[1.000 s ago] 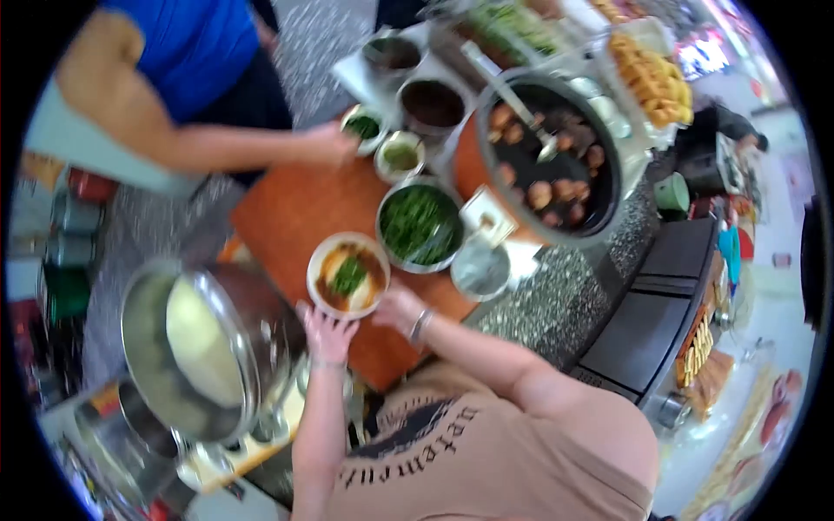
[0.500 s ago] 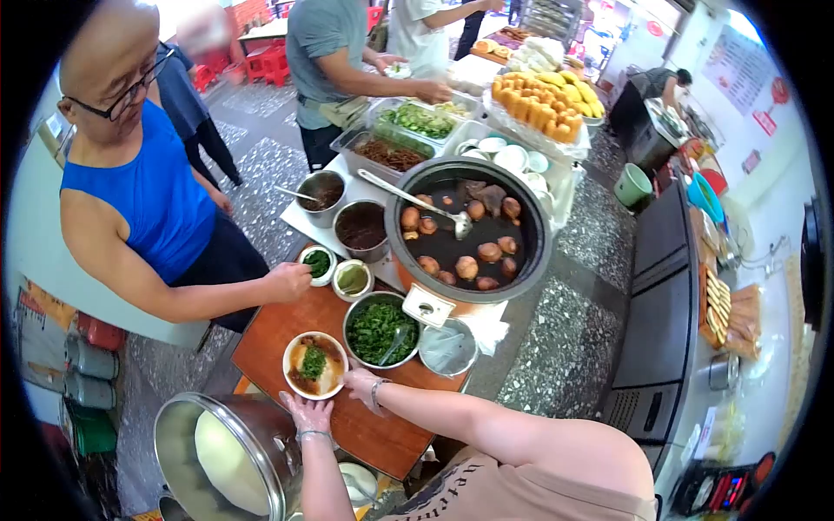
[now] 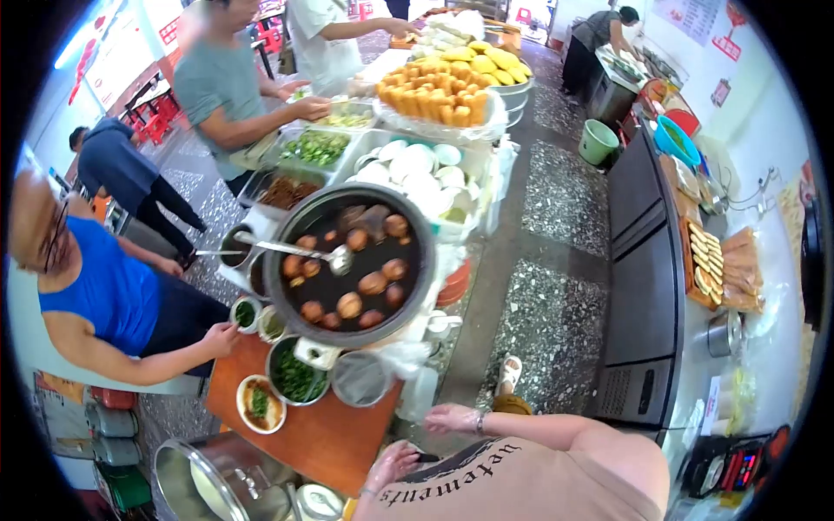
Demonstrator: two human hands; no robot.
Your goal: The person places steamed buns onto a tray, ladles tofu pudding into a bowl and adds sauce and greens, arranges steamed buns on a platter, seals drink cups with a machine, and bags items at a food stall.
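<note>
The left hand (image 3: 395, 460), half curled, and the right hand (image 3: 447, 418), loosely open, seem empty. One bump may spill the bowl (image 3: 261, 404) near the edge of the table (image 3: 326, 445).

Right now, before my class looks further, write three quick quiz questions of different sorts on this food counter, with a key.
1. True or false: the wearer's left hand and right hand are both off the white bowl of sauced food.
2. Which tool rests in the dark pot?
3. The sleeveless top across the table is: A green, B blue, C white?

Key: 1 true; 2 a ladle; 3 B.
</note>
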